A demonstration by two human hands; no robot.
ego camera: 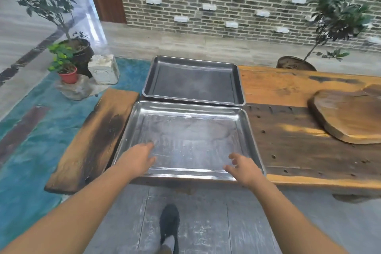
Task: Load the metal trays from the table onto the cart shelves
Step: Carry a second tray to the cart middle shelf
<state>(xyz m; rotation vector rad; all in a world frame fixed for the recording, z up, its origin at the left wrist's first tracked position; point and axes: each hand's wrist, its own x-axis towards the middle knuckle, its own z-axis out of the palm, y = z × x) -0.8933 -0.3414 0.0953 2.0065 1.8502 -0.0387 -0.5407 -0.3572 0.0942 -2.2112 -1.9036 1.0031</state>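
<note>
Two metal trays lie on the wooden table (288, 88). The near one, a shiny silver tray (185, 109), sits at the table's front edge. Behind it, touching its far rim, lies a darker grey tray (191, 80). My left hand (137, 158) hovers over the silver tray's near left corner with fingers spread. My right hand (242, 168) hangs over the near right corner, fingers apart and slightly curled. Neither hand holds anything. No cart shows in this view.
A wooden bench plank (90, 140) runs beside the table on the left. A thick round wooden slab (350, 115) lies on the table at the right. Potted plants (68, 64) and a stone block (104, 69) stand on the floor at the left. My shoe (169, 227) is below.
</note>
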